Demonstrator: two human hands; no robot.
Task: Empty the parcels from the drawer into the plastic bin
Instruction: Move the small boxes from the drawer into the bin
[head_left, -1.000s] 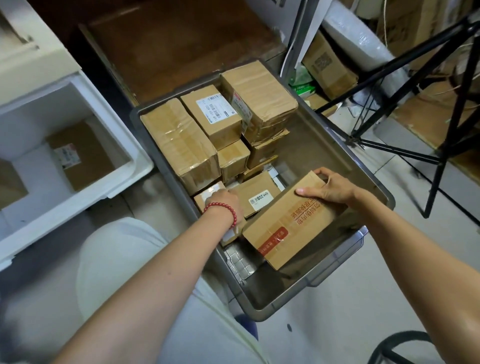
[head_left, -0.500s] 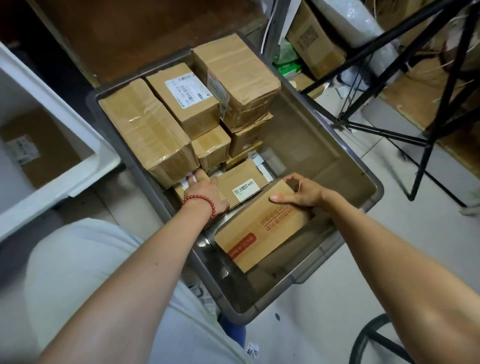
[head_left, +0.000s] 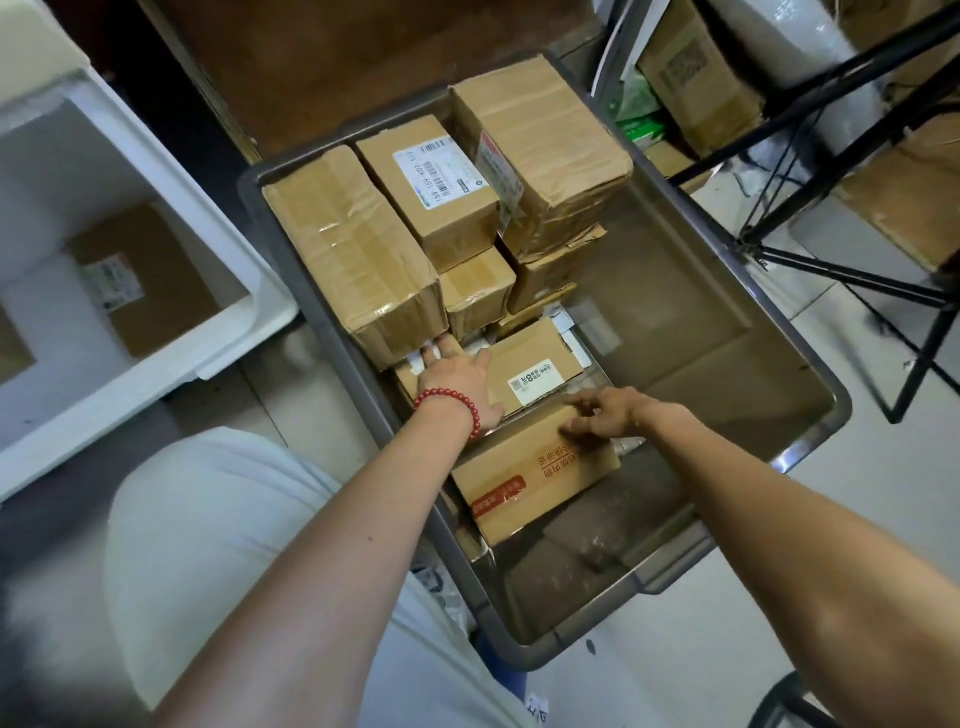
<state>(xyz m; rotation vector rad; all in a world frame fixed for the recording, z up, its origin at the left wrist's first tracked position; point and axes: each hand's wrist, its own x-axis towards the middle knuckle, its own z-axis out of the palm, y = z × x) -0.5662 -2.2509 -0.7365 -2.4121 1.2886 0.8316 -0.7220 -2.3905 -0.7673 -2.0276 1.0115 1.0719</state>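
A grey plastic bin (head_left: 701, 332) on the floor holds several brown cardboard parcels, stacked at its far left. A flat parcel with red print (head_left: 530, 483) lies at the bin's near left. My right hand (head_left: 602, 413) rests on its far edge, fingers loosely spread. My left hand (head_left: 457, 374), with a red bead bracelet at the wrist, lies on a small parcel under the large taped parcel (head_left: 353, 249), next to a small labelled box (head_left: 535, 364). The white drawer (head_left: 171, 171) stands open at left with one labelled parcel (head_left: 150, 280) inside.
The bin's right half shows bare bottom. Black tripod legs (head_left: 831, 275) stand on the floor to the right. More cardboard boxes (head_left: 696, 73) and a white wrapped roll sit at the top right. My knee in light cloth (head_left: 218, 519) is just left of the bin.
My right hand has brought the red-printed parcel down against the bin's near left and loosened its hold. My left hand has stayed on the small parcel.
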